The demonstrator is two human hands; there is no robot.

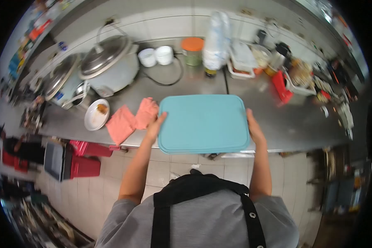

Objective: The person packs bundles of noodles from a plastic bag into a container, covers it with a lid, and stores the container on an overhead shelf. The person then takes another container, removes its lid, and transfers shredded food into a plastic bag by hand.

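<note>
A rectangular container with a teal lid (203, 123) is held level between my two hands, over the front edge of the steel counter (277, 124). My left hand (156, 126) grips its left side, thumb along the rim. On its right side, my right hand (255, 127) holds the edge the same way. The lid hides what is under it, and most of my fingers are beneath the rim. Pink cloths (122, 124) lie on the counter just left of my left hand.
Large lidded pots (109, 66), a bowl with food remains (97, 115) and white cups (164, 55) stand at the left. Behind are an orange-lidded jar (192, 51) and stacked plastic cups (216, 41). A red-and-white basket (299, 84) sits at the right. A person (25, 149) stands far left near bins.
</note>
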